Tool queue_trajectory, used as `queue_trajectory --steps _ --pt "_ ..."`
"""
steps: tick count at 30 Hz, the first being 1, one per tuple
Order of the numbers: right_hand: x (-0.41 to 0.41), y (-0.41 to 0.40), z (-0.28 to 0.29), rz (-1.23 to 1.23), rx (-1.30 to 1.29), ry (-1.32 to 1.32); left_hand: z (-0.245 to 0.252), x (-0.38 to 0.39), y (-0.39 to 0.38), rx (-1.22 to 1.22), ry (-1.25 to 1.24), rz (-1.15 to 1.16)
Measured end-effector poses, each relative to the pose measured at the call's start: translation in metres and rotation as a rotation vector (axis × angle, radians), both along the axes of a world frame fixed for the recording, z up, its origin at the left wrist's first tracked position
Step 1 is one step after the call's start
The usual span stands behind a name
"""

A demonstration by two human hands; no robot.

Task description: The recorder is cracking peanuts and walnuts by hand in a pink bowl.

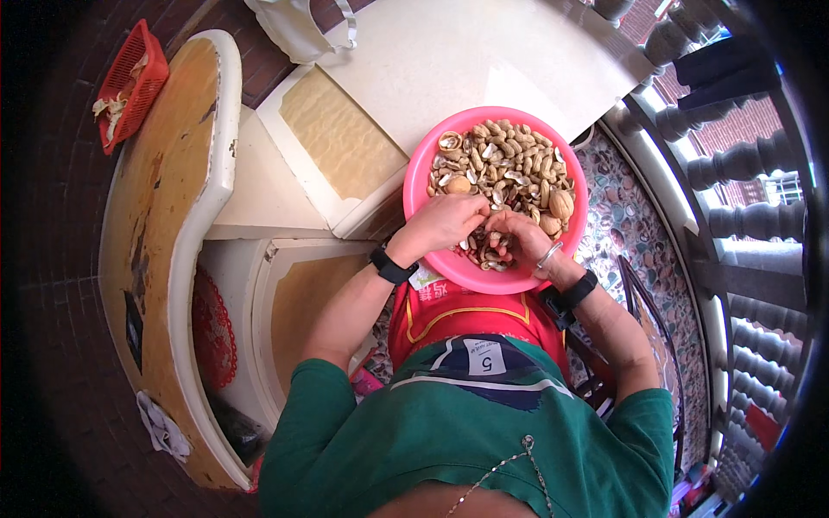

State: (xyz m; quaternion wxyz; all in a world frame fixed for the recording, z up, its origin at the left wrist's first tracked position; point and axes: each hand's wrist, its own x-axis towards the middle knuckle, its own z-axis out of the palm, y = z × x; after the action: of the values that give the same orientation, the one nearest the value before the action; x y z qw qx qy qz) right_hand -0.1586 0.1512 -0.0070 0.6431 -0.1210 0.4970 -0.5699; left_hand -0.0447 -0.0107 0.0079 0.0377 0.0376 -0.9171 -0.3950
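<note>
A pink plastic basin (414,168) sits at my lap, holding unshelled peanuts (515,146), loose shells and reddish kernels. Walnuts (561,204) lie among them at the right, and a broken walnut shell (449,141) is at the upper left. My left hand (447,221) reaches over the near left rim, its fingers bent together above the nuts. Close beside it, my right hand (521,236) is curled, palm partly turned up, over the kernels and shells. What lies between the fingers of either hand is too small to make out. Dark bands circle both wrists.
White cabinets with tan panels (343,133) stand at the left, under a worn wooden top (158,194). A red plastic basket (133,84) with scraps sits at the upper left. A white bag (291,29) lies at the back. The stone balustrade (738,162) runs along the right.
</note>
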Motion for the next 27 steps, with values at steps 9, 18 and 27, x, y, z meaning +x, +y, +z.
queue_trajectory --steps 9,18,27 --pt "0.002 0.001 -0.005 0.015 -0.031 -0.007 0.01 0.002 0.009 -0.343 -0.33 -0.239" --pt "0.0 0.001 -0.009 0.007 -0.049 -0.061 0.004 0.003 0.01 -0.358 -0.27 -0.154" --pt "0.003 0.0 -0.011 0.03 -0.058 0.052 0.004 0.002 0.008 -0.258 -0.148 -0.015"
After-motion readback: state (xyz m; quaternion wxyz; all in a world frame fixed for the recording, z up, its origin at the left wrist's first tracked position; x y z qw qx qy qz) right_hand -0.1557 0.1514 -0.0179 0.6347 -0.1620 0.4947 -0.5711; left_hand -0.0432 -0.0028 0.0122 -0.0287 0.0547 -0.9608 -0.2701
